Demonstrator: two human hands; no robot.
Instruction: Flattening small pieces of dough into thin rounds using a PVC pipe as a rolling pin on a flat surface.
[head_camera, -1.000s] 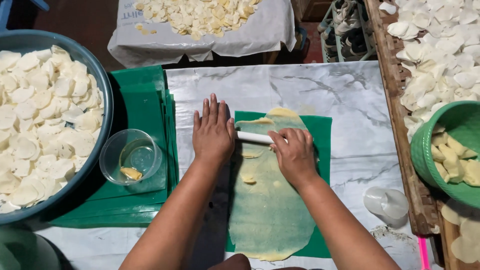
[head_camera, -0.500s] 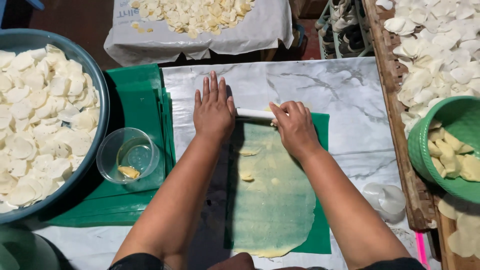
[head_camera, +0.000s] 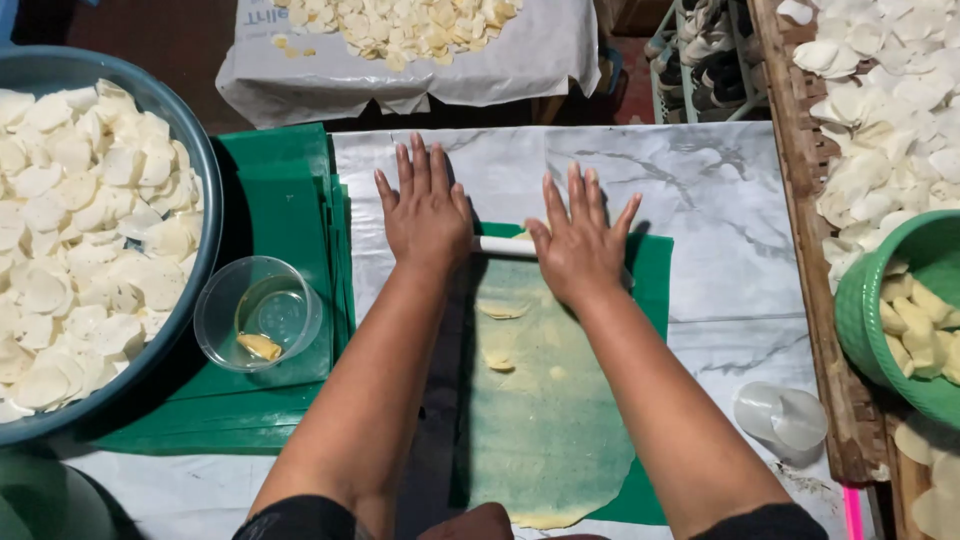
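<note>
My left hand (head_camera: 425, 212) and my right hand (head_camera: 580, 245) lie flat, fingers spread, on a thin white rolling pin (head_camera: 505, 246) at the far end of a green mat (head_camera: 655, 280). A long, thin sheet of pale yellow dough (head_camera: 545, 420) stretches over the mat toward me, with a few thicker folded lumps (head_camera: 500, 335) near the pin. The pin's ends are hidden under my palms. The mat rests on a marble-patterned table (head_camera: 700, 190).
A big blue basin (head_camera: 205, 170) of white round slices sits at left, on a stack of green mats (head_camera: 285, 180) with a small clear bowl (head_camera: 258, 312). A green basket (head_camera: 865, 320) of yellow pieces, a wooden tray (head_camera: 805, 200) of white slices and a clear plastic cup (head_camera: 780, 418) stand at right.
Both hands have pushed the rolling pin away from me to the far end of the dough, and the fingers have spread flat. The dough sheet looks longer and thinner.
</note>
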